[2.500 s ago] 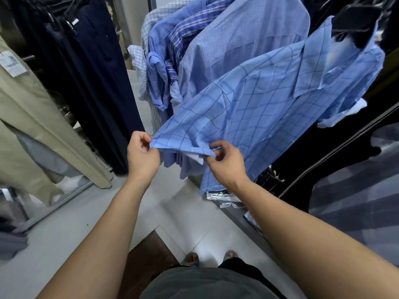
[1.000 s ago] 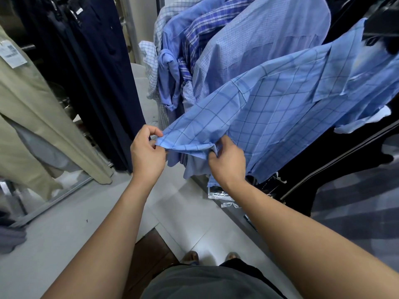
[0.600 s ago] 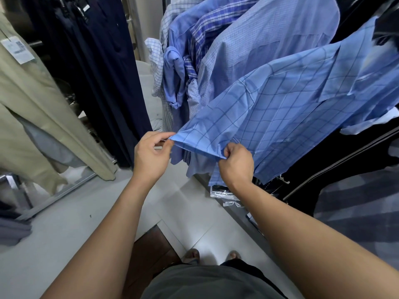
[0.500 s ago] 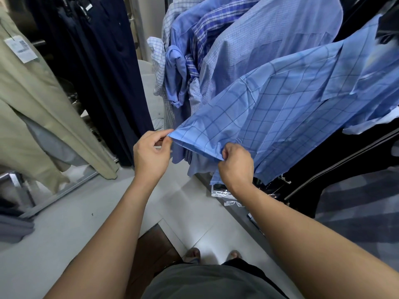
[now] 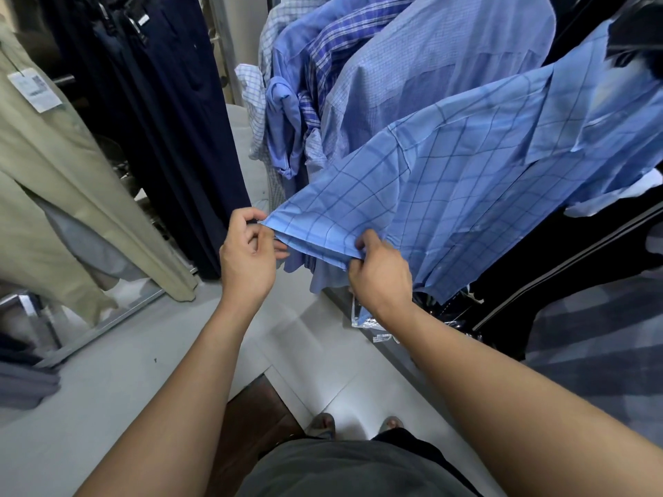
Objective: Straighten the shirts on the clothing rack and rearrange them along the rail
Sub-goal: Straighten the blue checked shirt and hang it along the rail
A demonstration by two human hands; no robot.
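A light blue checked shirt point(image 5: 466, 166) hangs at the right, its short sleeve stretched out toward me. My left hand point(image 5: 247, 256) pinches the left corner of the sleeve hem. My right hand point(image 5: 380, 278) grips the hem's right end from below. Behind it hang several more blue shirts point(image 5: 423, 66), one with a bold plaid point(image 5: 337, 41) and one with a knotted sleeve point(image 5: 283, 113). The rail itself is hidden above the frame.
Navy garments point(image 5: 172, 113) and khaki garments point(image 5: 61, 195) with a paper tag point(image 5: 34, 89) hang on a rack to the left. Dark clothing point(image 5: 574, 267) fills the right. A narrow pale floor aisle point(image 5: 172, 338) runs between the racks, with my feet below.
The sleeve hem has gone from bunched and folded under to pulled flat between both hands. My hands have shifted slightly right and up with it.
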